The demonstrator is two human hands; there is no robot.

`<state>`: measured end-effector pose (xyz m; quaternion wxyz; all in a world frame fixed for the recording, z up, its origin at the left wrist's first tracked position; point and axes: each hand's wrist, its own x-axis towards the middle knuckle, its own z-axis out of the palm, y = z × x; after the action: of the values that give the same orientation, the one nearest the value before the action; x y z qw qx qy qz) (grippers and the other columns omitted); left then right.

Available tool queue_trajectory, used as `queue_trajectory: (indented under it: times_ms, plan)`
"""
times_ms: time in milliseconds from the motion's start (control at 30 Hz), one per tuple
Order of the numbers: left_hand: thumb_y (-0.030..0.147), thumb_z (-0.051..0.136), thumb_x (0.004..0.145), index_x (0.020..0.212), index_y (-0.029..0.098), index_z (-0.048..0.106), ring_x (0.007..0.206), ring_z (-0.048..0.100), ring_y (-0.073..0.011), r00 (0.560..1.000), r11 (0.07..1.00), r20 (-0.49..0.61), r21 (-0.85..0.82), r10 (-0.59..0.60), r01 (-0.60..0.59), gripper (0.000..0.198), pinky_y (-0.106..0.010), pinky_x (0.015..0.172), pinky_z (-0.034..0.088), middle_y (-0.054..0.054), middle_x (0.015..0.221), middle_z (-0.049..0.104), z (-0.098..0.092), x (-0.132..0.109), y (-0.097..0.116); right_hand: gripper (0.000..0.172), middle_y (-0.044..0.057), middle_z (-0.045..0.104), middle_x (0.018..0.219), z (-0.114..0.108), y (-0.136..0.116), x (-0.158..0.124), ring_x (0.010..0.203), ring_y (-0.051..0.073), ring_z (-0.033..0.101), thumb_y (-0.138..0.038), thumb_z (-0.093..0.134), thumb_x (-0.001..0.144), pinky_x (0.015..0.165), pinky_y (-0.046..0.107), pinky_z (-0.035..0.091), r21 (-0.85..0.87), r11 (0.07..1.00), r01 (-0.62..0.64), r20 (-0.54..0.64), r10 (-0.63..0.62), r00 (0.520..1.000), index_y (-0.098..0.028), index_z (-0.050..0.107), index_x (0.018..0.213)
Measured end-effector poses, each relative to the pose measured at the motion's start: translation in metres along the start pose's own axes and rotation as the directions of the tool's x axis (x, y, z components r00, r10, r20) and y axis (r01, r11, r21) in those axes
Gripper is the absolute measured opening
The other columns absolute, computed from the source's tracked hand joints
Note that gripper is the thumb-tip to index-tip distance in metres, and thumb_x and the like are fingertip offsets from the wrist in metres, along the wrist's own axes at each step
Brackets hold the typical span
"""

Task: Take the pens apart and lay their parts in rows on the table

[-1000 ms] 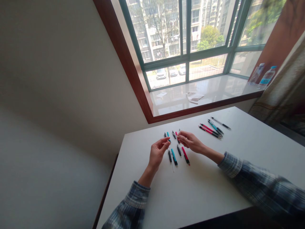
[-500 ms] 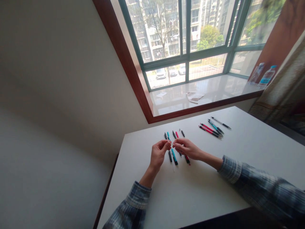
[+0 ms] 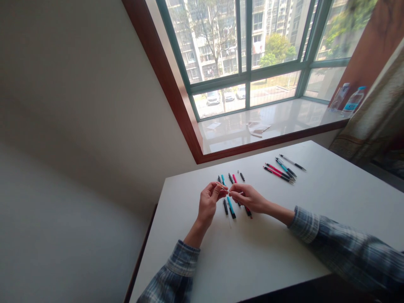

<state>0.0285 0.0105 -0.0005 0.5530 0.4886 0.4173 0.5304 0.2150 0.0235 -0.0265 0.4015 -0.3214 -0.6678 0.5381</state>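
My left hand [image 3: 208,202] is closed in a pinch around a thin pale rod [image 3: 224,188] that looks like a pen refill. My right hand [image 3: 251,198] pinches at the rod's other end, its fingertips nearly touching those of the left; small details there are too fine to make out. Below the hands lie pen parts: a turquoise barrel [image 3: 231,206], a black piece [image 3: 225,207] and a black-and-red piece [image 3: 248,211], partly covered. Just beyond are more parts, among them a black grip [image 3: 242,176] and a red barrel end [image 3: 234,178].
Several whole pens [image 3: 280,171], red, turquoise and clear, lie at the back right of the white table [image 3: 268,252]. A windowsill [image 3: 284,118] behind it carries a cloth [image 3: 258,128] and two plastic bottles [image 3: 353,102]. A curtain [image 3: 362,122] hangs at right.
My left fingers have shifted slightly and the thumb has rolled upward on the thin rod. My right hand has barely moved; the parts on the table stay put.
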Motion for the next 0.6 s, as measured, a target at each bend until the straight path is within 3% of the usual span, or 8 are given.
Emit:
queue_trajectory:
  times_ms: [133, 333, 467, 600]
  plan:
    - [0.044, 0.082, 0.081, 0.090, 0.015, 0.070, 0.079, 0.067, -0.0119, 0.996, 0.991, -0.085, -0.131, -0.042, 0.031, 0.033, -0.027, 0.084, 0.056, -0.005, 0.092, 0.073, -0.004, 0.004, -0.001, 0.034, -0.001, 0.057, 0.071, -0.002, -0.003, -0.002, 0.063, 0.013, 0.051, -0.050, 0.057, 0.099, 0.059, 0.025, 0.042, -0.060, 0.998, 0.012, 0.006, -0.012, 1.000, -0.017, 0.063, 0.090]
    - [0.045, 0.088, 0.073, 0.087, 0.017, 0.068, 0.077, 0.064, -0.0090, 0.945, 0.979, -0.325, -0.202, -0.047, -0.021, 0.037, -0.024, 0.081, 0.054, -0.001, 0.090, 0.071, -0.022, 0.013, 0.006, 0.022, 0.000, 0.064, 0.073, -0.012, -0.013, -0.006, 0.066, 0.014, 0.053, -0.037, 0.063, 0.094, 0.064, 0.026, 0.042, -0.332, 0.942, 0.051, -0.023, -0.062, 0.998, -0.018, 0.066, 0.084]
    - [0.046, 0.085, 0.077, 0.087, 0.016, 0.069, 0.077, 0.064, -0.0105, 0.966, 0.994, -0.257, -0.111, -0.005, -0.024, 0.036, -0.026, 0.082, 0.054, -0.003, 0.087, 0.071, -0.015, 0.008, 0.004, 0.027, 0.001, 0.065, 0.073, -0.013, -0.015, -0.005, 0.064, 0.013, 0.052, -0.041, 0.064, 0.094, 0.063, 0.025, 0.041, -0.346, 0.937, 0.040, -0.112, -0.084, 0.990, -0.017, 0.068, 0.082]
    - [0.046, 0.080, 0.083, 0.090, 0.014, 0.070, 0.075, 0.064, -0.0129, 0.990, 0.998, -0.129, 0.006, 0.060, -0.059, 0.034, -0.027, 0.078, 0.055, -0.006, 0.086, 0.072, 0.002, -0.001, -0.005, 0.030, 0.000, 0.064, 0.068, -0.012, -0.015, -0.005, 0.061, 0.012, 0.048, -0.045, 0.068, 0.092, 0.060, 0.024, 0.039, -0.355, 0.930, 0.090, -0.046, -0.114, 0.992, -0.016, 0.072, 0.083]
